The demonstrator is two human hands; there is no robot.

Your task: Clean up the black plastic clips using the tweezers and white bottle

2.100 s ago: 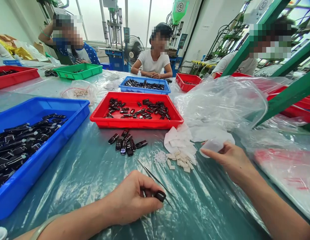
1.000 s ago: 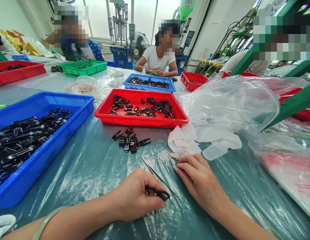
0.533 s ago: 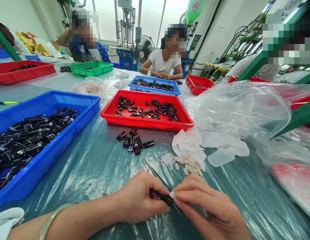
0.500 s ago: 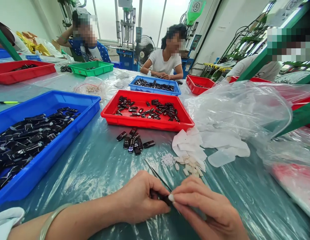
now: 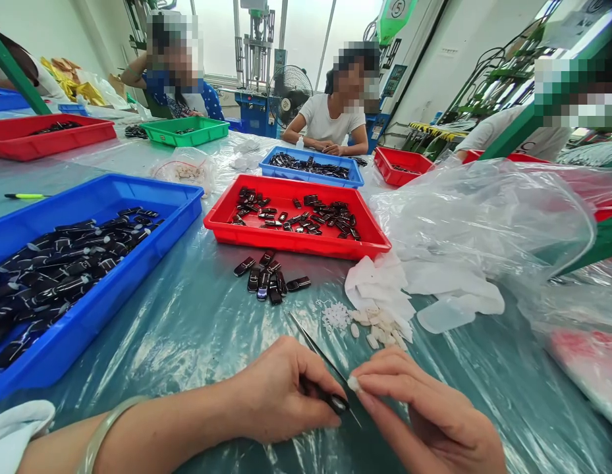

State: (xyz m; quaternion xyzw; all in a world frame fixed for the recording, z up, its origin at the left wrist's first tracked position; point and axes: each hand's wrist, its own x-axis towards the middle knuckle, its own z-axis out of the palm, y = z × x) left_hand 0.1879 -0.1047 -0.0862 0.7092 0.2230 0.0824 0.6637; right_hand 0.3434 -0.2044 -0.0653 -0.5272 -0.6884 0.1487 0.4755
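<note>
A small glossy black piece (image 5: 339, 404) is pinched in my left hand (image 5: 290, 388), its end poking out past thumb and forefinger. My right hand (image 5: 424, 411) is just to the right, thumb and forefinger closed on a small white piece (image 5: 354, 384), apart from the black one. Thin metal tweezers (image 5: 313, 345) run slantwise behind my left fingers; whether they lie on the table or are held, I cannot tell. Beyond the hands are a small heap of black pieces (image 5: 264, 280), tiny white bits (image 5: 336, 317) and pale oval pads (image 5: 382, 326) by crumpled white paper (image 5: 377, 286).
A blue tray (image 5: 180, 197) of black pieces stands at left, a red tray (image 5: 296, 243) ahead, with another blue tray (image 5: 313, 179) behind it. Clear plastic bags (image 5: 478, 210) cover the right side. Co-workers sit across the plastic-covered table (image 5: 187, 329).
My right hand has drawn a little to the right with the white piece, opening a gap from the black piece. My left hand stays nearly in place. The view has shifted slightly.
</note>
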